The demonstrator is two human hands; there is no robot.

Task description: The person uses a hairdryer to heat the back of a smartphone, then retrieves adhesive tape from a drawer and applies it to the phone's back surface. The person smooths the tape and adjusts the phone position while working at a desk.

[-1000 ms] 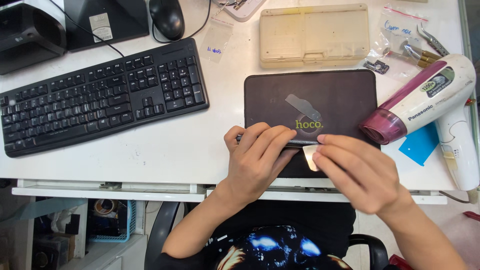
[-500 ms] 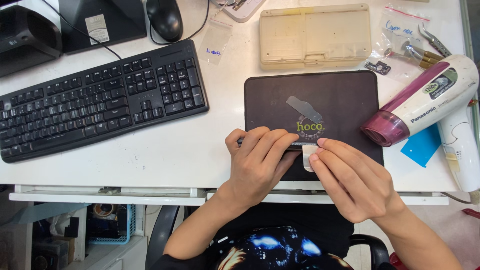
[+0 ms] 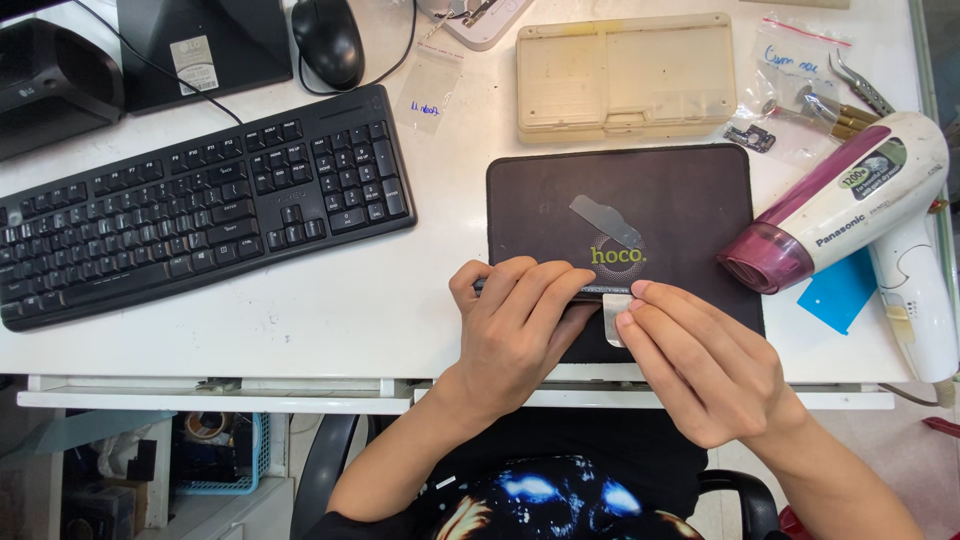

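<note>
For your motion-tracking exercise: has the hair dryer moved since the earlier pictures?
No. The hair dryer lies beside the dark mat's right edge as before.

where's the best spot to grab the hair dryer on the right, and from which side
Probably the white handle, taken from the table's right edge. The hair dryer lies flat with its purple nozzle toward the dark mat and its handle running down toward the desk's near edge. That slim, bare handle suits a full wrap; the barrel is bulkier, with tweezers and small bags close behind it.
</note>
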